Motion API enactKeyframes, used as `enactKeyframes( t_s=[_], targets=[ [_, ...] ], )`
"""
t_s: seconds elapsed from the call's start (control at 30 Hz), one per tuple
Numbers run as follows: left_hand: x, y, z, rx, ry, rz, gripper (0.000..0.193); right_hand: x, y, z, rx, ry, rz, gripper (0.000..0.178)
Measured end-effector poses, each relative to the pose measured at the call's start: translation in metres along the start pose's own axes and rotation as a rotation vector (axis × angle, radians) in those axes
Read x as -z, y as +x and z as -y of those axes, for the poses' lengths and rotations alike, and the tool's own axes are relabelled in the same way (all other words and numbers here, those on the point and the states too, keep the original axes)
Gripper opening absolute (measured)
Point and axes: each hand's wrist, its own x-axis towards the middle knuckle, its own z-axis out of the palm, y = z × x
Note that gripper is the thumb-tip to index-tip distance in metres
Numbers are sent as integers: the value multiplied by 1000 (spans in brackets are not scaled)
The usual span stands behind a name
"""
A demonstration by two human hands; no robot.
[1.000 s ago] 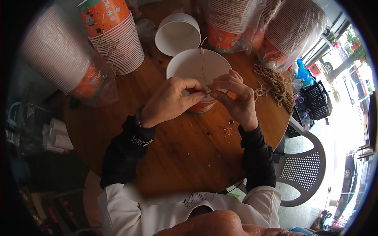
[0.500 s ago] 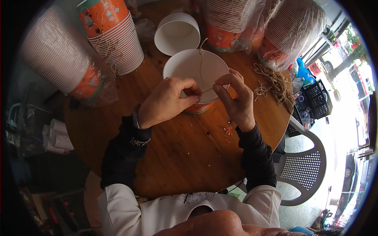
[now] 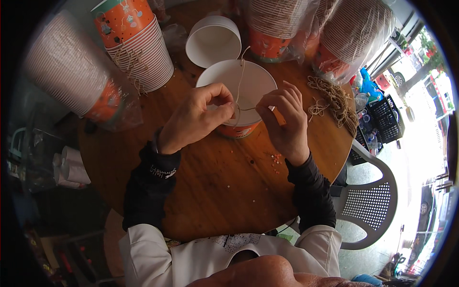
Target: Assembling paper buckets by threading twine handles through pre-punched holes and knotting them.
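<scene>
Warm brown wood, streaked with grain and curved along its edge, formed the tabletop (image 3: pixel 215 191) beneath the work. Nearest came stretchy black sleeves (image 3: pixel 313 191), wrinkled along both forearms. Beyond the cuffs, the left hand (image 3: pixel 196 112) had its thumb and curled forefinger pinched together on a thin, fibrous cord (image 3: pixel 240 79), their exact contact partly hidden; the right hand (image 3: pixel 287 119) clamped a strand between thumb and forefinger, its other fingers fanned loosely. Between them the strand bowed slightly, over the near rim of a round paper tub (image 3: pixel 260 79), smooth white inside and printed orange outside. From there the cord rose across the opening to the far rim, where its stiff tip poked up. Tiny orange and pale bits (image 3: pixel 276 160) lay scattered on the wood near the right wrist. Farther right sprawled a shaggy tan bundle of cord (image 3: pixel 337 105). Behind the tub, a second white tub (image 3: pixel 213 43) leaned with its mouth tilted nearer, and farther left stood a ribbed stack of nested tubs (image 3: pixel 138 52), draped with cord.
</scene>
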Motion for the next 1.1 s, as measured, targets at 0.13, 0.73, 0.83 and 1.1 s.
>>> enactKeyframes(
  t_s=[0.13, 0.73, 0.83, 1.1],
  targets=[
    [0, 0, 2, 27, -223, 2, 13, -1, 1, 6, 43, -1, 18, 17],
    [-17, -1, -3, 16, -125, 51, 18, -14, -7, 9, -131, 203, -68, 14],
    [-19, -2, -3, 3, -116, 39, 18, -14, -9, 8, -165, 188, -63, 13],
    [-17, 0, 4, -35, -238, -41, 19, -19, -11, 2, -191, 304, -13, 14]
  ],
)
